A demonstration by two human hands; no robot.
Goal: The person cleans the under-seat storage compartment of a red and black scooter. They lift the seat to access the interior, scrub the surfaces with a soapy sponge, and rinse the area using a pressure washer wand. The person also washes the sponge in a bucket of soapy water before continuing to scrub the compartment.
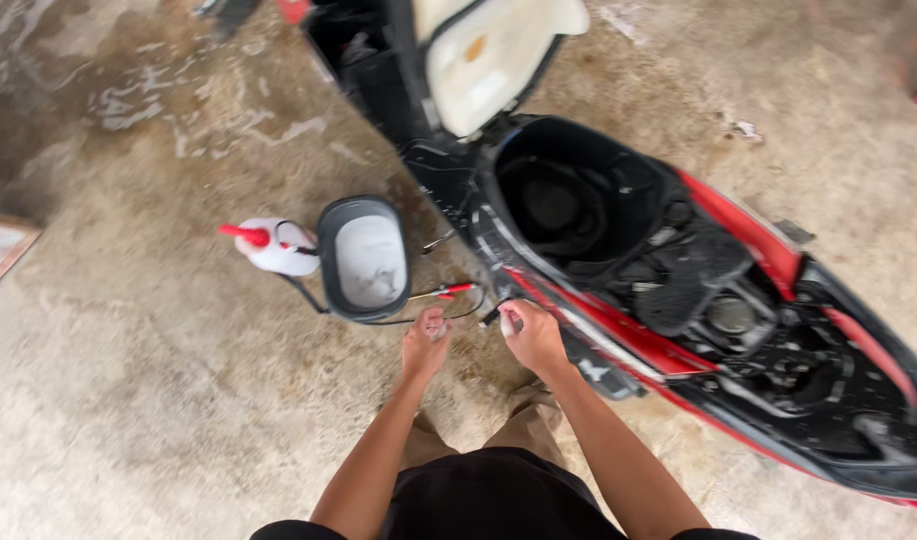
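Looking down from your head, you see wet concrete floor filling the left of the frame. Left of centre lies a white spray bottle with a red nozzle, touching a dark oval tub of pale liquid. Just right of the tub, thin black cable with a red clip runs toward your hands at lower centre.

Your left hand is curled, fingers together around something small; what it is cannot be told. Your right hand pinches the cable's dark end, thumb and fingers closed on it. Both forearms reach forward from the bottom edge, wrists straight, hands near each other but apart.

By its look, the cable should be light, limp and possibly slippery when wet; hold it at the firm end, not the slack run.

At right stands 1 red and black scooter, seat lifted, storage well open.
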